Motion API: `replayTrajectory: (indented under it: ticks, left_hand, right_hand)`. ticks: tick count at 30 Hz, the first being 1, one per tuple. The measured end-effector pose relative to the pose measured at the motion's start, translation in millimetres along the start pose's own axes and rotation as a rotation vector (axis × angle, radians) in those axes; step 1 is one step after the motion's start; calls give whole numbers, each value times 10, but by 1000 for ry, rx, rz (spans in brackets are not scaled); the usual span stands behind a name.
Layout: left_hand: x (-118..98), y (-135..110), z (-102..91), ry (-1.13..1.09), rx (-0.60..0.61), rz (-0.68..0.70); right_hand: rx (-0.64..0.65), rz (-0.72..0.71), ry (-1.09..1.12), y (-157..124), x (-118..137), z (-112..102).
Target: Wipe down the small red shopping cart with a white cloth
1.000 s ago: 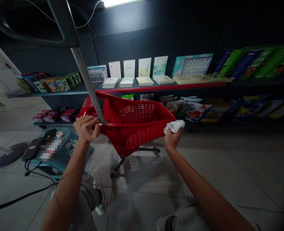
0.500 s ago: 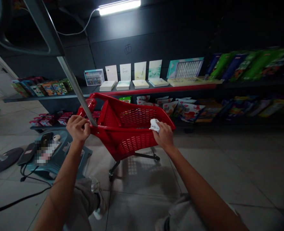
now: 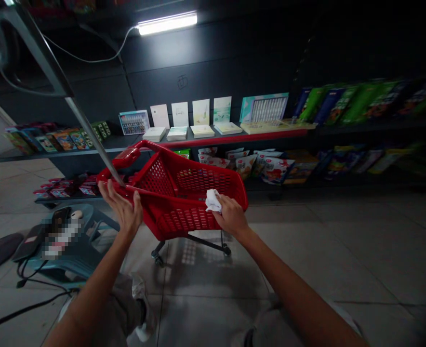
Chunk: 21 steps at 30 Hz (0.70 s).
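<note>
A small red plastic shopping cart (image 3: 148, 210) with perforated sides stands in front of me. My right hand (image 3: 232, 217) is closed on a crumpled white cloth or tissue (image 3: 213, 200) at the near rim, towards the cart's right end. Against the handle end on the left rests my left hand (image 3: 125, 210), its fingers stretched out and thumb apart, with nothing in its grasp. A metal pole (image 3: 92, 135) with a dark loop-shaped top slants down to the cart beside that hand.
Behind the cart, a dark shelf (image 3: 126, 140) bears booklets, marker sets and snack bags (image 3: 276, 168). A blue-grey stool (image 3: 86, 260) at left carries devices, with black cables (image 3: 28, 308) trailing to the floor. A lit tube lamp (image 3: 167, 23) hangs above.
My left hand has gone from gripping the cart's handle end to lying on it with straightened fingers. My right hand has moved left along the near rim with the white cloth or tissue.
</note>
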<state>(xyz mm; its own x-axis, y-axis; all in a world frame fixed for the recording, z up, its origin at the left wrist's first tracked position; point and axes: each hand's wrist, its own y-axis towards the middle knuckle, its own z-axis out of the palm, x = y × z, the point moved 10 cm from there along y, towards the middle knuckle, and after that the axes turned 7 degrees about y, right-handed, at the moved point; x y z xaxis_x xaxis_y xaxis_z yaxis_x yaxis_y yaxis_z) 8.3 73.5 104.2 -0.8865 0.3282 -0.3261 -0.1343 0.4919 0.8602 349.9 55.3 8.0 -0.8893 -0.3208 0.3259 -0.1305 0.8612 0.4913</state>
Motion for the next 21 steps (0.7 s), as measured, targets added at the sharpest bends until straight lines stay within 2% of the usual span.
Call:
replayTrajectory:
  ticks: [3, 5, 6, 8, 10, 13, 17, 21]
  left_hand:
    - [-539, -308, 91, -40, 105, 259]
    - [-867, -556, 238, -33, 242, 449]
    - [-988, -680, 334, -26, 326, 533]
    - [-1091, -858, 519, -8, 478, 628]
    - [-1043, -901, 654, 8, 566, 634]
    - [-863, -801, 742, -14, 609, 577]
    - [-612, -636, 747, -60, 632, 474]
    - [-397, -545, 748, -54, 647, 411]
  right_hand:
    - [42, -25, 39, -29, 173, 29]
    - [67, -38, 61, -61, 292, 58]
    - [79, -45, 69, -78, 350, 72]
    - [108, -73, 92, -109, 463, 99]
    - [155, -106, 139, -133, 541, 117]
    - [237, -130, 210, -148, 515, 101]
    - [356, -217, 157, -193, 346, 54]
    - [369, -252, 109, -214, 175, -18]
